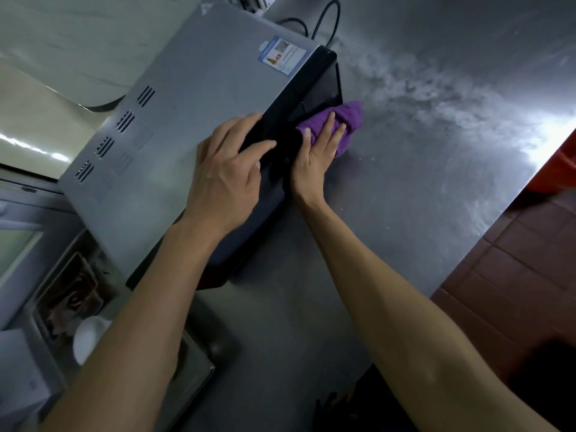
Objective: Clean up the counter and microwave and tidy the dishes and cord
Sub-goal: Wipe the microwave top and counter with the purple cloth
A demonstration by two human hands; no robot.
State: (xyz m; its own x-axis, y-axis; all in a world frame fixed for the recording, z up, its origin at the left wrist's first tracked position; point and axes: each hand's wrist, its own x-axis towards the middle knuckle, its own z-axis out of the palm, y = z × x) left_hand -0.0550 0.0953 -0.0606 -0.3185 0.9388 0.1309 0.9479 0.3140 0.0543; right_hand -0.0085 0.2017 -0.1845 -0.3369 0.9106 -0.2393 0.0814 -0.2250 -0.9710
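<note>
A silver microwave [193, 98] with a black front stands on the steel counter [436, 120]. My left hand [224, 176] rests flat on its top front edge, fingers straight over the black door frame. My right hand [318, 151] presses a purple cloth [349, 116] against the black front of the microwave, fingers spread over the cloth. A black cord [327, 20] loops on the counter behind the microwave. Smeared whitish streaks [414, 85] lie on the counter to the right of the microwave.
A white bowl [88, 338] and a dark-stained tray [71, 294] sit in a sink area at lower left. The counter's edge runs diagonally at right, with red floor tiles [514, 260] beyond. A sticker [282, 56] is on the microwave top.
</note>
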